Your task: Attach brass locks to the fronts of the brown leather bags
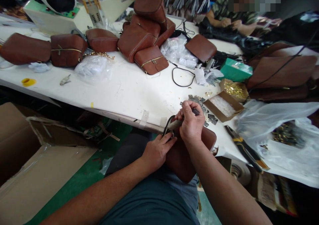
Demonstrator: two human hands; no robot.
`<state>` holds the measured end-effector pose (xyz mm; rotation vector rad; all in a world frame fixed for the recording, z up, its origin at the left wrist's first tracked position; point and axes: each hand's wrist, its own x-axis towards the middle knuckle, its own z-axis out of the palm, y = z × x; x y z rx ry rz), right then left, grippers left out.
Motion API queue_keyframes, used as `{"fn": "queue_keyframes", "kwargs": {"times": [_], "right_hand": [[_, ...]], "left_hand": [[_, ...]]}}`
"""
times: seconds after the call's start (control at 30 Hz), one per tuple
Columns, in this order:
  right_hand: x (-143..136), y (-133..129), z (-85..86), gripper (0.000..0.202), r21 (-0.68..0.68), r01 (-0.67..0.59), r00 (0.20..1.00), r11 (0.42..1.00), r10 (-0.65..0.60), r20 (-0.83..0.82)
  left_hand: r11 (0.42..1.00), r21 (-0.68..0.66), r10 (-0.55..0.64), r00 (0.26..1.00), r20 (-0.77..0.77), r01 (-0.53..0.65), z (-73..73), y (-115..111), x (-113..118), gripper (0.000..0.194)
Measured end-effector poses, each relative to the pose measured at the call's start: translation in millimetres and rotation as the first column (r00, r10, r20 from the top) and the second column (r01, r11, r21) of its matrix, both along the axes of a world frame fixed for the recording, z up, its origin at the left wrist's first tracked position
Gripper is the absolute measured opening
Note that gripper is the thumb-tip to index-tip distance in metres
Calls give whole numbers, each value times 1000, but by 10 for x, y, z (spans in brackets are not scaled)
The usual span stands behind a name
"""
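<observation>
A brown leather bag [183, 158] rests on the person's lap, against the table's front edge. My left hand [158, 150] is at the bag's upper left, its fingers bent and pressed on a thin black strap [167, 127] and a small part I cannot make out. My right hand [191, 122] is closed round a dark-handled tool [195, 111], whose greyish end points left toward the left fingertips. The tool's tip is partly hidden by the fingers. Small flat metal plates [212, 119] lie on the table just beyond my right hand.
Brown bags [136, 42] are heaped on the white table [134, 92]. Pliers [244, 148], a clear plastic bag [281, 155], a box of gold pieces [234, 89] and a green box [235, 69] lie right. A cardboard box [50, 175] stands lower left. Another person's hands [230, 24] are across the table.
</observation>
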<state>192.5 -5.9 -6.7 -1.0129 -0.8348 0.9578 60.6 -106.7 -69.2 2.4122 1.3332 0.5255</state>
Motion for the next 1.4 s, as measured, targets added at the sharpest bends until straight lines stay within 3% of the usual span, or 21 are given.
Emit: {"fn": "queue_keyframes", "kwargs": {"times": [0.17,0.43,0.93,1.2,1.4], "right_hand": [[3,25,-15,35,9,22,999,1000,-21,-40],[-36,-4,-27,36,-12,-13,997,1000,12,-71],[-59,-158,-68,37,-20,69,991,997,-71,-113],[-229,-344,-83,32,25,1,984,1000,-6,178],[-221,-301,76,29,86,37,981,996,-52,186]], "left_hand": [[1000,22,-8,989,146,5,-57,23,-37,52],[998,-27,59,905,422,-52,-137,69,-57,45],[999,-10,36,881,472,-36,-189,86,-75,42],[998,-15,54,886,461,-53,-104,115,-98,43],[993,-120,73,858,509,-13,-105,138,-107,44]]}}
